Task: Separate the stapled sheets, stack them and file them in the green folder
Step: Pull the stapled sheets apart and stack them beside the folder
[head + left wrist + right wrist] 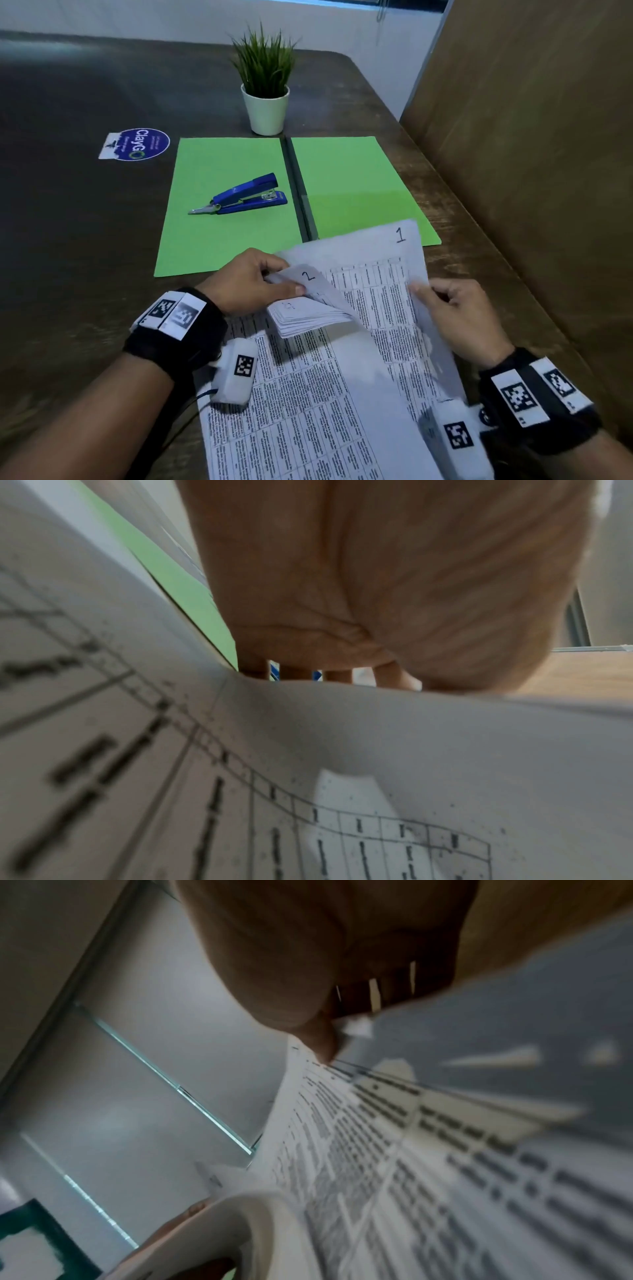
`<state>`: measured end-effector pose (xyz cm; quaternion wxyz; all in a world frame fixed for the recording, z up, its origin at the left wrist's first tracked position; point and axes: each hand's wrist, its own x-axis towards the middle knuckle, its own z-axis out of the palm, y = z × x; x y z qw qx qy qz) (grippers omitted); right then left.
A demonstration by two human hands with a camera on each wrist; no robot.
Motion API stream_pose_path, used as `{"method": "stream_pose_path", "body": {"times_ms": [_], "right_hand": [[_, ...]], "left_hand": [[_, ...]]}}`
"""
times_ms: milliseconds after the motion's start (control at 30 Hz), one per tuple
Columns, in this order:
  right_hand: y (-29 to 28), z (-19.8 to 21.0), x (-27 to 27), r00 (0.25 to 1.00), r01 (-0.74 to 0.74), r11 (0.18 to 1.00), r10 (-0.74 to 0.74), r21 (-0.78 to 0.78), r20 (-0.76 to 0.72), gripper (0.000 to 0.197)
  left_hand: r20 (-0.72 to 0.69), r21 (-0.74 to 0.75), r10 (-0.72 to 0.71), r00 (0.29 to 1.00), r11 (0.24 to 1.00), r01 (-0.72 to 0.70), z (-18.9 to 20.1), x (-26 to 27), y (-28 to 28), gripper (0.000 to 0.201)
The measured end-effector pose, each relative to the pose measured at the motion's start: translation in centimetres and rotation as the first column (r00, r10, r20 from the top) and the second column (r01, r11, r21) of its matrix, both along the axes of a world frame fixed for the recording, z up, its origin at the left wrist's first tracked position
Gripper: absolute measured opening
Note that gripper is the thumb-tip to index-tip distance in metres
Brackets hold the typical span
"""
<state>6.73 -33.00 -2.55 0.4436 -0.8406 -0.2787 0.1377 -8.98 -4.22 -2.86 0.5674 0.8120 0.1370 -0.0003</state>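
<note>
Overhead, left hand (251, 279) pinching sheet 2's (310, 278) folded corner, right hand (457, 313) gripping sheet 1 (387, 270), wrist views blurred, printed tables, green folder (236, 192) open.

Potted plant (265, 85) and round sticker (137, 144) on dark table (68, 222)

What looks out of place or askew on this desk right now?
The stapler lies on the open green folder's left flap, where the sheets must go. The stack's corner is bent up under the left hand, while the right hand peels sheet 1 away.
</note>
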Motion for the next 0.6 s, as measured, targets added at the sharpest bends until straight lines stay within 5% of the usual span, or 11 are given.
{"method": "stream_pose_path", "body": {"times_ms": [67,167,333,467,533,600], "right_hand": [[-0.8,1.0,0.0,0.999,-0.05,0.996,0.049,-0.072,-0.016,0.057],[-1.8,1.9,-0.1,0.967,-0.251,0.917,0.22,-0.311,-0.13,0.029],[-2.8,5.2,2.5,0.998,0.053,0.989,-0.058,-0.142,-0.033,0.014],[-2.5,5.1,3.0,0.97,-0.236,0.867,0.179,-0.439,-0.166,0.012],[-2.7,3.9,3.5,0.992,-0.13,0.869,0.113,-0.478,-0.064,0.013],[-2.8,4.5,4.2,0.996,0.061,0.939,-0.08,-0.338,-0.043,0.023]], "left_hand": [[-0.014,0.003,-0.009,1.0,1.0,0.009,-0.1,0.3,0.1,0.062],[-0.042,-0.002,-0.001,0.999,1.0,0.001,0.1,0.8,0.1,0.042],[-0.092,0.039,0.02,0.996,0.999,-0.016,0.3,1.6,0.0,0.016],[-0.136,0.038,0.023,0.99,0.999,-0.018,0.3,1.7,0.0,0.015],[-0.141,0.032,0.031,0.99,0.999,-0.027,0.5,1.6,0.0,0.014],[-0.148,0.045,0.041,0.988,0.998,-0.035,0.4,1.7,-0.1,0.015]]}}
